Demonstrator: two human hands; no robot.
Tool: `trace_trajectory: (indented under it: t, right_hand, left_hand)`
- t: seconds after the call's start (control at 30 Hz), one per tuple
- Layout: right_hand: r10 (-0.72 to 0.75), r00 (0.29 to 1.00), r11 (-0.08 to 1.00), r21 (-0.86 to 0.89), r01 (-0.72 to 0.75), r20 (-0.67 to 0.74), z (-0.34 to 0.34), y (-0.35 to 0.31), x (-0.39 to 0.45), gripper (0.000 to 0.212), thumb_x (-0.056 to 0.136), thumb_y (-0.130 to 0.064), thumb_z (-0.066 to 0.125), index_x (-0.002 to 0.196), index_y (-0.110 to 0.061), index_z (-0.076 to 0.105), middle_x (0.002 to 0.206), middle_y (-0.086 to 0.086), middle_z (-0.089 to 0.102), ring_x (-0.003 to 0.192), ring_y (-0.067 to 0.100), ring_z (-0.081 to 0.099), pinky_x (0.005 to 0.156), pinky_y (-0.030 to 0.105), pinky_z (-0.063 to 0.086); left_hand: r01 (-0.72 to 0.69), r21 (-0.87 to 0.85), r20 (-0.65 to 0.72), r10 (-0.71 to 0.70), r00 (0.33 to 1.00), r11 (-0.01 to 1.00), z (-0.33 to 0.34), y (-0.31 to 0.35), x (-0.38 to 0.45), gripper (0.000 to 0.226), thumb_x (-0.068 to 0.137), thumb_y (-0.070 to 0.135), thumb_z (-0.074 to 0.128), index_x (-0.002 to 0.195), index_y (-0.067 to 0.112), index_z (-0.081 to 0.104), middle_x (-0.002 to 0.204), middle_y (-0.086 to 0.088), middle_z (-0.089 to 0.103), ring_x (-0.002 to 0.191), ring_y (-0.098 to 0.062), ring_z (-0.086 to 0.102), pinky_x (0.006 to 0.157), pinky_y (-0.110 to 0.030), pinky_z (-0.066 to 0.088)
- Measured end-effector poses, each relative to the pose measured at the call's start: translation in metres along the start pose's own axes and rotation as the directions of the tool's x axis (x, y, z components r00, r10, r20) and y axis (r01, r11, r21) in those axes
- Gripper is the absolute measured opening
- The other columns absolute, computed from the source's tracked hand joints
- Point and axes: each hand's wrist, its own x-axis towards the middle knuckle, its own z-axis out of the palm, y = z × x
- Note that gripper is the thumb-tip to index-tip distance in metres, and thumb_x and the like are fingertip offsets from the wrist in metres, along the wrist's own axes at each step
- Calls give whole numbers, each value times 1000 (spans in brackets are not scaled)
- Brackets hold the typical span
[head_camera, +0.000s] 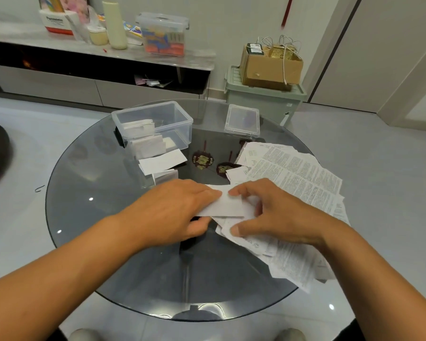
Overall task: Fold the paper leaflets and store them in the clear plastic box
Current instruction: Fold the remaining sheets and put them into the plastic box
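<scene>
A folded white leaflet [228,205] lies between my hands at the middle of the round glass table [89,193]. My left hand [172,212] pinches its left end, thumb under and fingers over. My right hand [271,212] grips its right end with curled fingers. The clear plastic box [182,119] stands at the back left, open, with folded leaflets [139,126] inside. Two folded leaflets [162,162] lie on the glass in front of it. A spread pile of unfolded printed leaflets [293,171] covers the right side, partly under my right hand.
The box's clear lid [242,120] lies at the back of the table. Dark red ornaments [203,159] show through the glass. Beyond stand a green bin [263,99] with a cardboard box and a low shelf unit [96,52] holding containers.
</scene>
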Motion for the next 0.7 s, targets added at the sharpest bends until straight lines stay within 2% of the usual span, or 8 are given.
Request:
trace_trajectory:
  t: [0.1,0.17,0.2,0.27,0.33,0.4,0.5,0.7]
  right_hand:
    - [-39,994,997,-75,31,-105,10,0,0,44,83,-50,78,123,-45,60,127,-19,47,96,1,54,89,28,50]
    - [-43,970,999,11,47,-238,17,-4,2,17,89,-47,74,98,-34,71,101,-12,65,81,6,60,76,35,53]
    - [-27,960,997,63,46,-279,19,-4,4,20,91,-46,72,87,-27,72,86,-6,69,71,9,61,70,37,52]
    - [38,944,993,117,0,-329,25,-5,9,33,90,-47,73,76,-17,69,72,2,68,62,12,58,63,41,49]
    - [80,923,996,64,-60,-376,30,-5,14,34,85,-49,76,76,-19,62,77,0,64,67,13,57,65,40,48]
    - [116,909,993,15,-120,-402,34,-7,16,29,84,-54,75,92,-31,59,96,-10,57,84,12,58,76,38,50]
    - [157,907,982,-33,-184,-391,33,-12,16,35,87,-62,68,108,-36,59,111,-10,55,100,15,59,90,42,52]
    - [123,941,970,238,-47,-316,33,-19,21,29,89,-47,73,87,-19,66,81,-2,70,74,20,67,69,41,55]
  left_hand:
    - [23,-23,-45,-24,999,999,1,0,3,48,96,46,27,122,29,64,108,9,70,95,-18,63,78,-36,51]
    - [155,-233,-119,-186,975,960,3,1,1,34,102,49,42,126,38,63,100,13,70,89,-12,63,77,-34,51]
    - [208,-368,-113,-266,957,906,7,0,1,30,101,45,52,131,44,57,99,15,69,87,-7,62,78,-33,52]
    - [253,-522,-81,-343,936,814,11,2,0,49,96,35,66,136,51,44,106,20,64,84,-1,59,79,-28,51]
    - [263,-477,-93,-346,933,838,17,4,-1,55,91,33,73,136,48,45,120,22,56,94,2,54,86,-26,47]
    - [243,-332,-143,-303,942,912,20,4,0,43,91,36,73,131,39,58,129,17,52,111,-6,47,94,-31,43]
    - [240,-215,-129,-271,954,947,17,4,0,30,92,43,68,121,35,69,124,13,57,108,-16,45,95,-39,43]
    - [316,-255,-22,-332,943,914,13,5,0,50,92,56,62,138,41,51,120,16,51,111,-10,43,94,-30,38]
